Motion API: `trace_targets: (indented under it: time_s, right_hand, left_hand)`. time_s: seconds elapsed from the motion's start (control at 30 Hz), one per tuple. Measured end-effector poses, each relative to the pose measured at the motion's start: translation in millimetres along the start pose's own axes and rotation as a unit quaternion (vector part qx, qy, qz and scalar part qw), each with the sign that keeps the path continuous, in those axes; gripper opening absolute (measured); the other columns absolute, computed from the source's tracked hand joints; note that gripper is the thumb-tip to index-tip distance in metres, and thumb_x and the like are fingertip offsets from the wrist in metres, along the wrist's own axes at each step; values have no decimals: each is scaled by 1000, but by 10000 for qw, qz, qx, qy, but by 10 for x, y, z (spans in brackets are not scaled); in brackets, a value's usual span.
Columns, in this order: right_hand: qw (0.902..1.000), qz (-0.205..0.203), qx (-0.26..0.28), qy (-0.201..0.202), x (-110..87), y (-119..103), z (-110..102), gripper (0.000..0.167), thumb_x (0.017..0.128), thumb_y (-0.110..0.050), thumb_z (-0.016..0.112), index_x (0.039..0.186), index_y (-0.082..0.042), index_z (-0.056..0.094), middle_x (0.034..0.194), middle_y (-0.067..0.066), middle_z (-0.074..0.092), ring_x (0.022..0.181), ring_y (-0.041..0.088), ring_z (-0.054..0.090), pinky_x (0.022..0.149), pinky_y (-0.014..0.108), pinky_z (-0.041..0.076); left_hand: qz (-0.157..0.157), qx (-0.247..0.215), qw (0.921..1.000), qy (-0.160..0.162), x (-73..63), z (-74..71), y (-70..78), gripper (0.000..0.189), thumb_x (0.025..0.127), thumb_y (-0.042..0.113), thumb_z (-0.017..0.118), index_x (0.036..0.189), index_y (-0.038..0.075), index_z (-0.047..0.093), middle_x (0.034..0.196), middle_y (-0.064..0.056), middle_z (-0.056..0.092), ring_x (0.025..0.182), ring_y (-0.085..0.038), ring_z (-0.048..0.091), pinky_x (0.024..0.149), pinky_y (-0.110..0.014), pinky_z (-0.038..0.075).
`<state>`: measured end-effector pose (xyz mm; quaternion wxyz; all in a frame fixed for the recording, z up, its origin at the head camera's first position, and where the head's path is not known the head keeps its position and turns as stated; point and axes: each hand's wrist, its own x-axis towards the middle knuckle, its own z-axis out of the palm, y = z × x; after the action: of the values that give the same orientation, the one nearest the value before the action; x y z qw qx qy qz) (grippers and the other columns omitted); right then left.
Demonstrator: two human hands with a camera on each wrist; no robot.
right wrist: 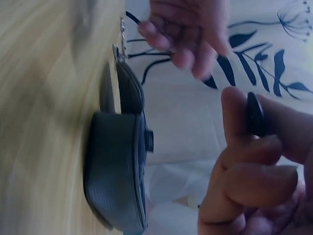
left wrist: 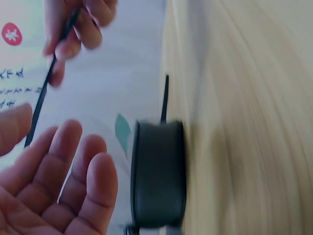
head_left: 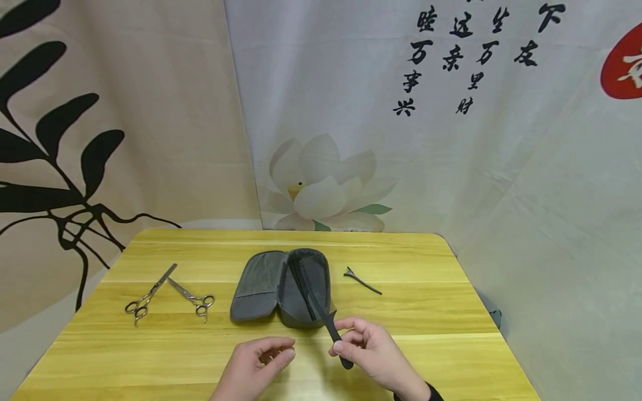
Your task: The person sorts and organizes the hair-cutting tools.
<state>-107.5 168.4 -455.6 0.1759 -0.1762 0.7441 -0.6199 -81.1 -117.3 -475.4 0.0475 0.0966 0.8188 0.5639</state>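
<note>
My right hand [head_left: 368, 351] pinches a slim black handled comb [head_left: 333, 327] by its handle end, between thumb and fingers. Its long thin part points away and overlaps the case in the head view; from the left wrist it shows edge-on, raised above the table. Nothing is in my left hand [head_left: 258, 365], held loosely curved to the left of the comb. A dark grey zip case [head_left: 321, 317] lies opened flat beyond both hands, its lid [head_left: 256, 287] folded to the left. Inside it runs a dark strip [head_left: 300, 287].
On the left of the wooden table [head_left: 401, 367] lie thinning shears [head_left: 150, 295] and hair scissors [head_left: 193, 298]. To the right of the case is a black hair clip [head_left: 363, 281]. A printed curtain [head_left: 501, 167] hangs behind the table.
</note>
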Motion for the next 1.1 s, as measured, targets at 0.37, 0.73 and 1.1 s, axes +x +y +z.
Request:
trace_targets:
  time_s: [0.37,0.73,1.1]
  right_hand:
    - [9996,29,-92,-273,72,4,308,33,103,-20,73,132,-4,67,101,21,80,82,3,70,71,18,51]
    - [9990,-56,-209,-381,86,55,378,28,102,-20,75,125,-7,65,96,22,79,68,-3,56,62,15,42]
    - [9991,134,-149,-369,92,54,392,22,102,-22,75,117,-8,65,94,24,78,65,-2,52,60,16,38]
  left_hand:
    - [-825,-1151,9899,82,55,192,89,35,100,33,77,119,3,80,101,-11,81,76,-6,66,66,-22,52]
    - [-1115,-1077,9878,162,61,273,80,31,98,36,79,106,6,81,84,0,74,70,-9,60,63,-25,49]
    - [-1073,-1044,9883,282,72,303,119,29,96,35,81,97,6,79,76,1,65,65,-7,53,60,-23,46]
